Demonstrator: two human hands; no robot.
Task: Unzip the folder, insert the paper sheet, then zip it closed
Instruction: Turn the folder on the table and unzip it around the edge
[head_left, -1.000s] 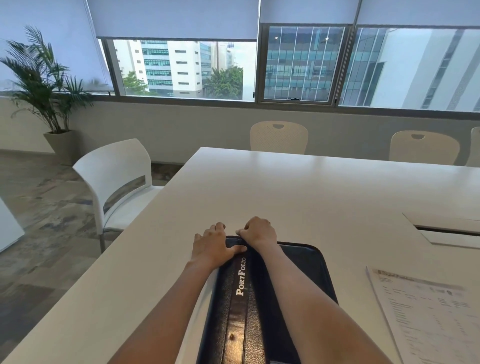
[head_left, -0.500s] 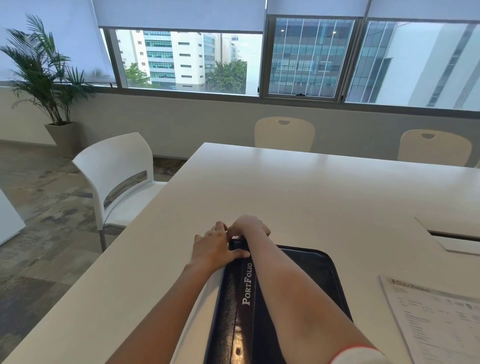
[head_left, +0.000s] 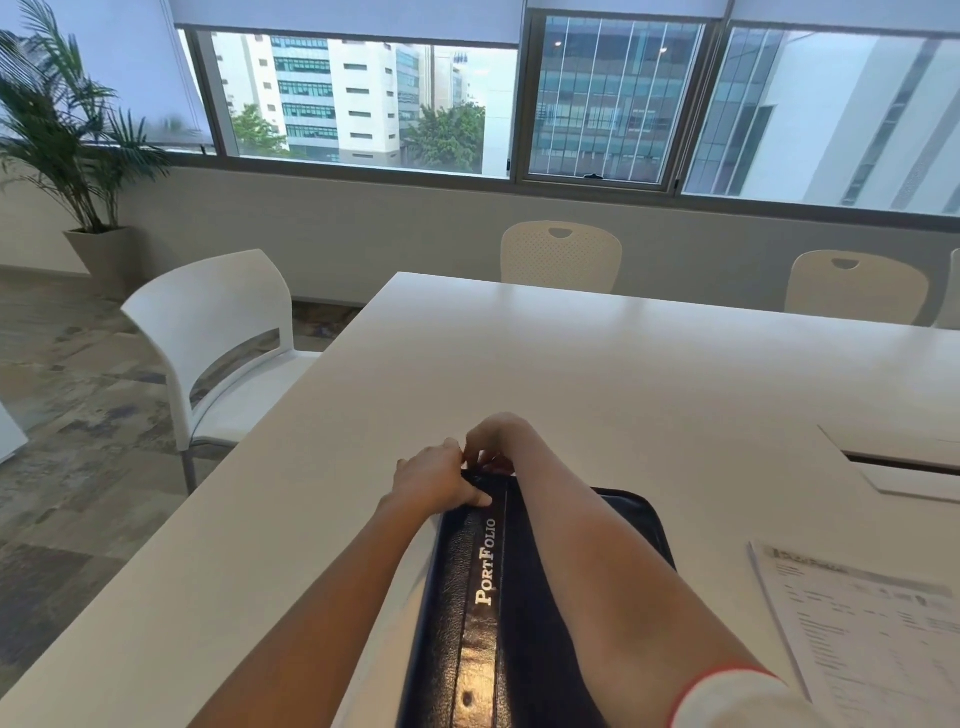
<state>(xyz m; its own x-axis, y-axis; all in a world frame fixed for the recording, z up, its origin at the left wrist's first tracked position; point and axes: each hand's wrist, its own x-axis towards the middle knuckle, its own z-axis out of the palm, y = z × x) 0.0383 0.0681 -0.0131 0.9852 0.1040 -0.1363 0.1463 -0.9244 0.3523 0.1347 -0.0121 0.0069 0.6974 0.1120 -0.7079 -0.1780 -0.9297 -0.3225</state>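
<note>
Right hand (head_left: 493, 441) has slid across to the folder's (head_left: 519, 597) far left corner, meeting the left hand (head_left: 434, 480) there; its grip pinched narrow at that top edge, on what I cannot tell, left palm pressing the folder flat on the tabletop (head_left: 571, 374), paper sheet (head_left: 872, 623) waiting just right

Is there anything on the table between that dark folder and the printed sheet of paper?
No. In the head view, only bare white table separates the folder from the paper sheet; the person's right forearm crosses above the folder itself.
</note>
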